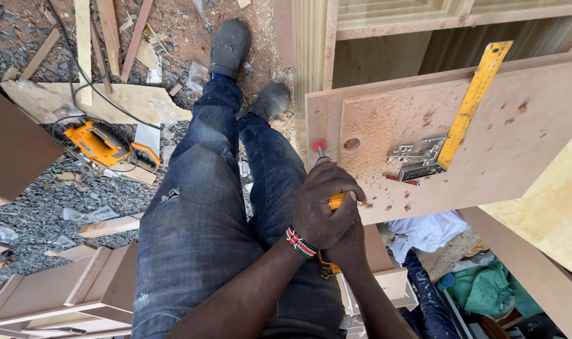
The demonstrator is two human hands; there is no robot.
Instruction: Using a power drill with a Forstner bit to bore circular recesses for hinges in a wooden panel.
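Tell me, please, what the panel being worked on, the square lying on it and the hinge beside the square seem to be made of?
The panel looks like raw fibreboard: matt tan face, no grain, fine sawdust around the bored holes. The square seems painted metal, with a yellow blade and a dark stock, though the stock could be plastic. The hinge looks like bright plated steel, shiny and silvery.

The board (487, 125) was pale brown with light sawdust. On it lay a yellow ruler (473, 100). Near its left edge was a red disc (318, 145). The tool's handle (335, 201) was orange, the jeans (217, 207) faded blue, the bracelet (300, 242) red, white and green.
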